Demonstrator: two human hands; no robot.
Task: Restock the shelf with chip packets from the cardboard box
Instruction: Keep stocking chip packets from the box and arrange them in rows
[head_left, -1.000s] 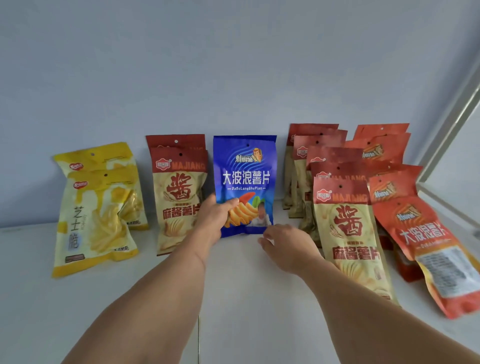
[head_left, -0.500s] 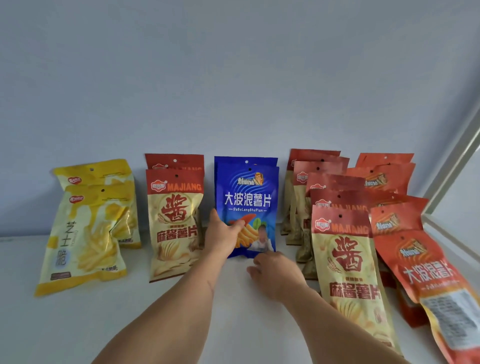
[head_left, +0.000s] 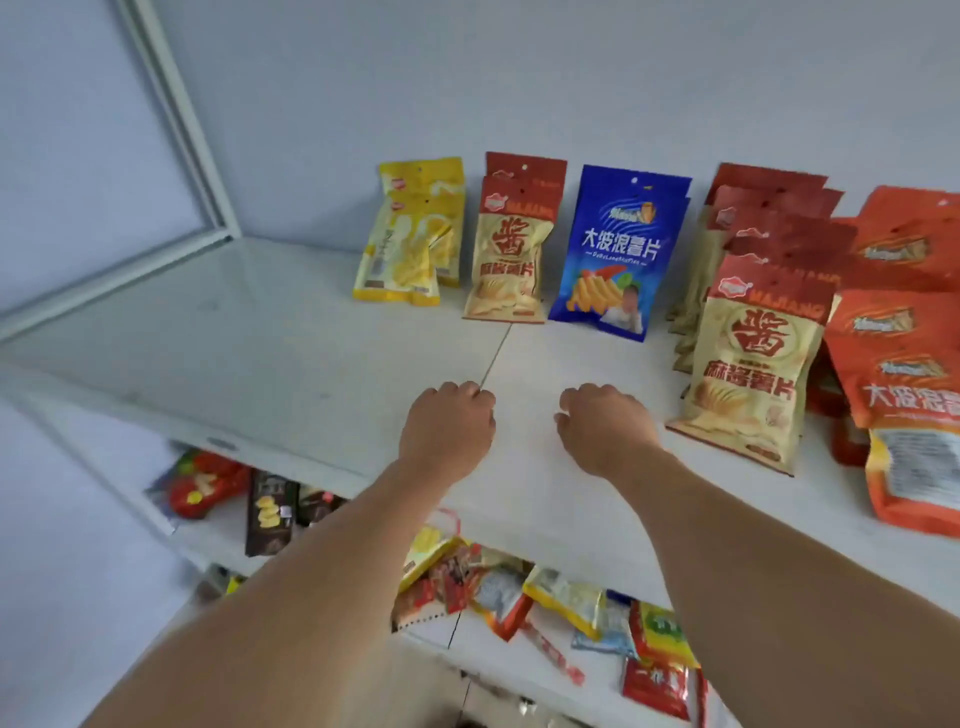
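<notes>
Soft, even daylight fills the scene, bright without hard shadows. A pale sheen lies on the shelf (head_left: 249, 322) left of the hands. Wide-angle distortion bends the frame (head_left: 171, 119) upper left. Packets (head_left: 914, 395) far right look motion-blurred.

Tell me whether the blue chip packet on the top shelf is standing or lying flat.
Standing. The blue chip packet rests on its bottom edge on the white shelf, top leaning back towards the wall; neither hand touches it.
</notes>
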